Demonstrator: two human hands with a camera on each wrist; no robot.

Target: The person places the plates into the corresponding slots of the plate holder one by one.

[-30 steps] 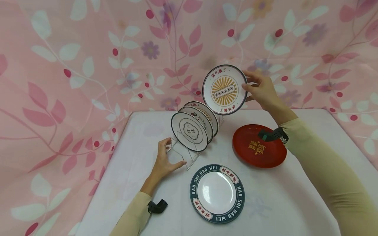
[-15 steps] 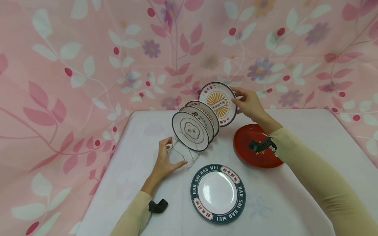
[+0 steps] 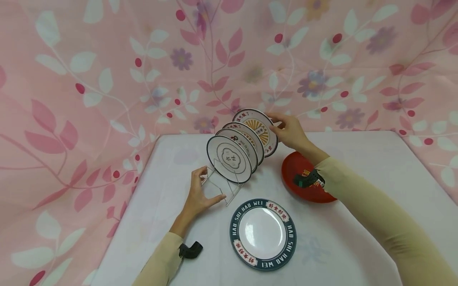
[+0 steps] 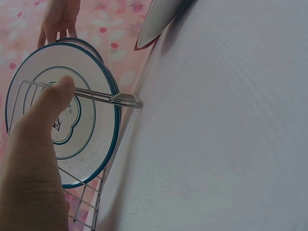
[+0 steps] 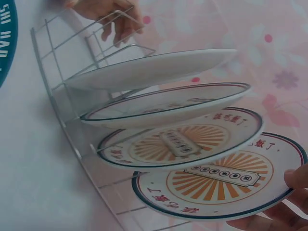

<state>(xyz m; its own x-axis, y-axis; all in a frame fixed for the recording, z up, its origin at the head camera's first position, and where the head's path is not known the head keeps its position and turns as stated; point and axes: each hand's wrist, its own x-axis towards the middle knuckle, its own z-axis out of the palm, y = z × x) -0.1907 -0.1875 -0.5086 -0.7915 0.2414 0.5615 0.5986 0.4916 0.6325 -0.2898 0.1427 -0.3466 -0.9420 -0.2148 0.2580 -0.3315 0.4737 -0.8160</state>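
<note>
My left hand grips the near end of a silver wire plate rack; in the left wrist view its thumb lies on a wire. Three round dark-rimmed plates lean upright in the rack. The nearest plate has a small central emblem. At the far end, my right hand pinches the right edge of a white plate with an orange sunburst and red characters. In the right wrist view this held plate is tilted behind a matching sunburst plate, its lower edge by the rack's wires.
A red plate with gold characters lies on the white table, partly under the right forearm. In front lies a white plate with a dark green lettered rim. A pink floral cloth hangs behind the table.
My right hand has brought the sunburst plate down and leftward, from above the rack to behind the last racked plate. The left hand stays at the rack's near end.
</note>
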